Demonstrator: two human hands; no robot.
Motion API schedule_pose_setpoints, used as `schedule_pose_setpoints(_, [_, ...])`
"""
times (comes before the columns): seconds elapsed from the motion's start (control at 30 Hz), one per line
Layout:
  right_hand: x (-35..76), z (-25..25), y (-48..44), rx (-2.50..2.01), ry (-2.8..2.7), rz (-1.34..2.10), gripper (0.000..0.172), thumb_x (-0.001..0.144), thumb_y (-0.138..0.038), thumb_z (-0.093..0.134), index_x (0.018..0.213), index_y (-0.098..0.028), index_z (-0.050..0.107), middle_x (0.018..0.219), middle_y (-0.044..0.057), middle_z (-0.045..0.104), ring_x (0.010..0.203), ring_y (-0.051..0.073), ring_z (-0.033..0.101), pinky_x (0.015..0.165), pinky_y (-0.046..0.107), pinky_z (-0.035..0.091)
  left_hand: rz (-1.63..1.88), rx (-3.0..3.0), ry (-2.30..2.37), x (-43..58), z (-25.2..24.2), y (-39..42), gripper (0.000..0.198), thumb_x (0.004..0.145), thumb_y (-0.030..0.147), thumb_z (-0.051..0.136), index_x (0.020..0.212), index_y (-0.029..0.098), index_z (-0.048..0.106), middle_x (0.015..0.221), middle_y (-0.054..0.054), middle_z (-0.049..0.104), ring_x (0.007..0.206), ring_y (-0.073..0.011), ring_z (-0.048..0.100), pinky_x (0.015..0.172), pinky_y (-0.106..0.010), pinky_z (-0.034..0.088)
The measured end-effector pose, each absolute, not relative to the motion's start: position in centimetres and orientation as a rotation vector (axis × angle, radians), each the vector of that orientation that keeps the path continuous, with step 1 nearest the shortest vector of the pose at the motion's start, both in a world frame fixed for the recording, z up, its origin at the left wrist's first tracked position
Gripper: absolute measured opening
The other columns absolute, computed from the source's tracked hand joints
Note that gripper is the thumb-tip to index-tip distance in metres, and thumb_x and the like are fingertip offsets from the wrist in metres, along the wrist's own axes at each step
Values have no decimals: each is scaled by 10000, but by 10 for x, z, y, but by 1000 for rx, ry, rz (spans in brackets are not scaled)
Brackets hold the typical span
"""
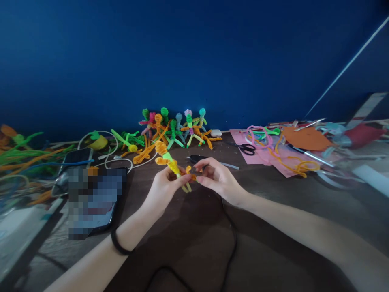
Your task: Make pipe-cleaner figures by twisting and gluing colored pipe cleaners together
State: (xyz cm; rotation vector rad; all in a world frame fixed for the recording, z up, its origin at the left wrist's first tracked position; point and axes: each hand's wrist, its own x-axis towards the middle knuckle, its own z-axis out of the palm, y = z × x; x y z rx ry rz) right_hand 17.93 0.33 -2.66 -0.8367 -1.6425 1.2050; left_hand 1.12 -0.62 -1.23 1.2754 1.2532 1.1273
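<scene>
Between my hands, above the dark table, is a pipe cleaner figure (172,165) with an orange head, a green neck, a yellow body and pale yellow legs pointing down. My left hand (165,184) grips it around the lower body, fingers partly hidden behind it. My right hand (217,180) has thumb and forefinger closed at the tip of the figure's orange limb (193,176), on the right side. Just behind my right hand lies a black-handled tool (199,159), perhaps a glue gun, with a pale stick at its end.
Several finished pipe cleaner figures (173,127) stand along the blue wall. Black scissors (247,149) and pink sheets (258,156) lie right of them. At left are a phone (117,186), white cables and loose pipe cleaners (33,156). A black cord (234,231) crosses the front.
</scene>
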Motion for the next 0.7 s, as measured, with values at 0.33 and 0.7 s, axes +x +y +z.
schedule_pose_setpoints(0.33, [180, -32, 1, -875, -1787, 1155, 48, 801, -209, 530, 788, -169, 507, 660, -5, 593, 600, 102, 583, 583, 241, 489, 1046, 932, 1060, 10, -18, -5, 196, 636, 235, 724, 745, 135, 595, 660, 11, 648, 622, -112, 625, 589, -206, 482])
schedule_pose_setpoints(0.7, [183, -32, 3, -820, -1962, 914, 38, 822, -176, 498, 802, -173, 530, 693, 3, 607, 636, 104, 580, 624, 236, 478, 984, 822, 989, 10, -18, -3, 135, 667, 184, 694, 757, 143, 602, 630, 7, 651, 590, -104, 634, 561, -182, 489])
